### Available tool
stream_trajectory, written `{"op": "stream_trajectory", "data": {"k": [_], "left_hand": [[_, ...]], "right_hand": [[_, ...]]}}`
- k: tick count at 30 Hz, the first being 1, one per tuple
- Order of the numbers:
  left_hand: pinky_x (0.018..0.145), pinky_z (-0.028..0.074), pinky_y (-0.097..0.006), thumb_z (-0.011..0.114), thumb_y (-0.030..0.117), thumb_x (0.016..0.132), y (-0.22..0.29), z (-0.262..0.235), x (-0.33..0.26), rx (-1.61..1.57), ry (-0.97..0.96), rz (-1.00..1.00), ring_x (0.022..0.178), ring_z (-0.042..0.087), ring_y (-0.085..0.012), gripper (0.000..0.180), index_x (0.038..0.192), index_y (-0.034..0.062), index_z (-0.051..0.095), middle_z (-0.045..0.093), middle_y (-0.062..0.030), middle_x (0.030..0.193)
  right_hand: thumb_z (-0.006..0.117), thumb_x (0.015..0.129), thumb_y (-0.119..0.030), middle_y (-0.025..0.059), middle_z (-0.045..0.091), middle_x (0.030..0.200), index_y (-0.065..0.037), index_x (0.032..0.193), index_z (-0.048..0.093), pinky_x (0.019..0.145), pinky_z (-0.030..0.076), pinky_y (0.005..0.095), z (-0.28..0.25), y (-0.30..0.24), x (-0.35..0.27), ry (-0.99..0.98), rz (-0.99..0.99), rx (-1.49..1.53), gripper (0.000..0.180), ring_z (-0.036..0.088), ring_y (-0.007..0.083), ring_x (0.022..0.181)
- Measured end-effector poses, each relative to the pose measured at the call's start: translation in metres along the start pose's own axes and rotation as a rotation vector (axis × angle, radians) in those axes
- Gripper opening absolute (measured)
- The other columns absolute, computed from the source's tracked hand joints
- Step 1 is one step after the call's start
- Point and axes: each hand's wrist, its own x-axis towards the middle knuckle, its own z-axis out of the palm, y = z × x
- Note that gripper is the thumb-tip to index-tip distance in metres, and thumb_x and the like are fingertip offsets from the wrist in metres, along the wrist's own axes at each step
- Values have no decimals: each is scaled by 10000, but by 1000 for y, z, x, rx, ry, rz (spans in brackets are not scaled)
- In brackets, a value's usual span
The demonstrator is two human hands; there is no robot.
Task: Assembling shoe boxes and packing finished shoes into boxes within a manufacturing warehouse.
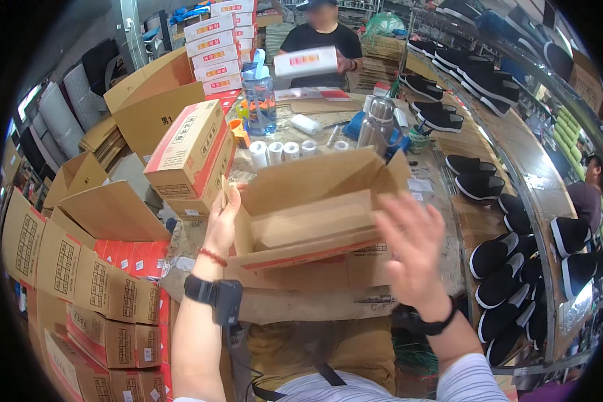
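Note:
An open cardboard box [305, 224] with a red-printed front edge is tilted on the worktable in front of me, its inside facing up and nothing in it. My left hand [226, 211] grips the flap at its left end, thumb in front and fingers behind. At the right end, my right hand [411, 242] has its fingers stretched out, slightly blurred by motion, close against the wall or touching it; I cannot tell which. Under the box lies another flat piece of red-printed cardboard [328, 273].
Closed red-and-brown cartons [187, 147] are stacked left of the box. Behind it stand white rolls [275, 154], a blue bottle [258, 107] and a steel flask [378, 124]. Shoe racks with black shoes [479, 185] line the right. Across the table a person holds a white box [306, 61].

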Motion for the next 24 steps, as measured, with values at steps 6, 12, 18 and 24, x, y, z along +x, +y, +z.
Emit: {"op": "stream_trajectory", "data": {"k": [6,12,18,24], "left_hand": [[992,387,-358,639,461,874,-14,18,-1,24,-40,-48,1161,492,-215,666,1305,-9,448,543,-122,1224],[1078,335,-452,874,440,575,29,47,-13,1066,-42,-208,1345,332,-357,1224,1498,159,121,334,-189,1438],[1056,362,-456,838,264,692,-8,39,-10,518,13,341,1284,421,-317,882,1424,111,369,455,-193,1343],[959,447,-382,820,134,671,3,37,-25,439,-17,139,1152,518,-281,608,1219,61,567,529,-129,1239]], "right_hand": [[579,875,-195,145,674,958,-91,1029,682,928,394,393,128,51,25,-444,329,302,212,611,283,980],[601,873,-196,136,667,984,-72,951,679,879,439,411,106,49,21,-64,168,410,166,591,320,1015],[680,793,-139,155,560,1200,-96,1240,559,1019,382,401,138,118,-20,204,332,494,466,504,305,1186],[804,649,-225,162,485,1246,-154,1345,484,1025,403,391,93,125,-3,-401,329,643,769,499,328,1186]]}}
